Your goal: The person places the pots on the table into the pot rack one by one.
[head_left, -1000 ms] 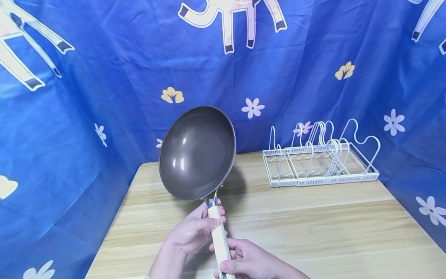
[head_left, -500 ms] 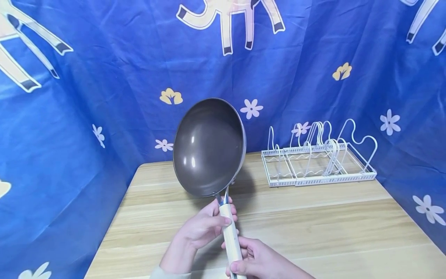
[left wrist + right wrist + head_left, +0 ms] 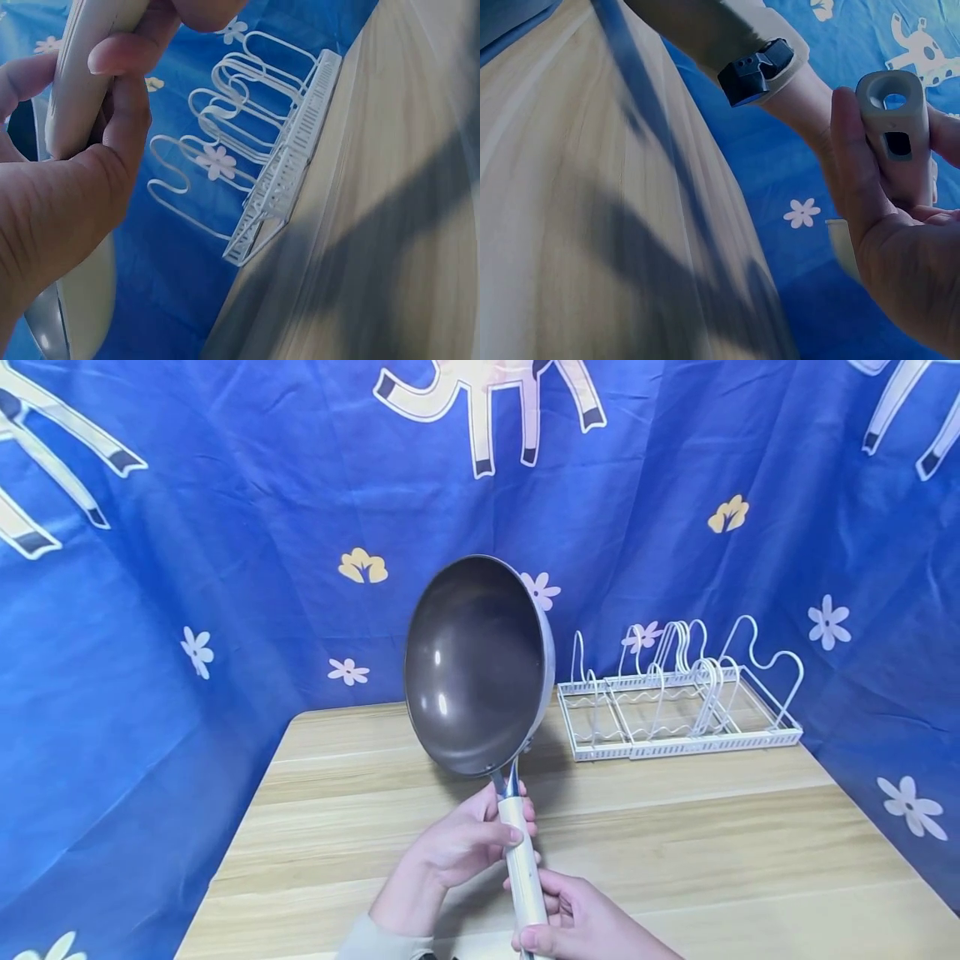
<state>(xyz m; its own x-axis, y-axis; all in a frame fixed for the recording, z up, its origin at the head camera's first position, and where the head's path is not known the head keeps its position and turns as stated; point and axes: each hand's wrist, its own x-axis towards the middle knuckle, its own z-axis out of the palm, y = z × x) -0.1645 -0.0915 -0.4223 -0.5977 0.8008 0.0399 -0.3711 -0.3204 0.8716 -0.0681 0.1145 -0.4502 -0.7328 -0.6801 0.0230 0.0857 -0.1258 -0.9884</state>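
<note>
A deep dark-grey wok [image 3: 474, 668] is held up over the table in the head view, bowl upward and its inside turned partly left. Its long cream handle [image 3: 522, 860] points down toward the person. My left hand [image 3: 468, 843] grips the upper part of the handle, thumb across the top. Lower down, my right hand [image 3: 581, 918] holds the handle near its end, thumb on top. In the right wrist view, the handle's end [image 3: 892, 112] shows a hanging hole between the right hand's [image 3: 907, 255] fingers. The left wrist view shows the left hand [image 3: 67, 202] curled round the handle.
A white wire pan rack [image 3: 678, 747] with several upright loops stands at the back right of the wooden table [image 3: 337, 827]. Blue patterned cloth [image 3: 300, 527] hangs behind and at both sides. A black wrist camera [image 3: 754, 73] sits on the left wrist.
Both hands have carried the wok to the right and slightly up. It has turned so that more of its pale outer right side shows. Both hands keep their hold on the handle.
</note>
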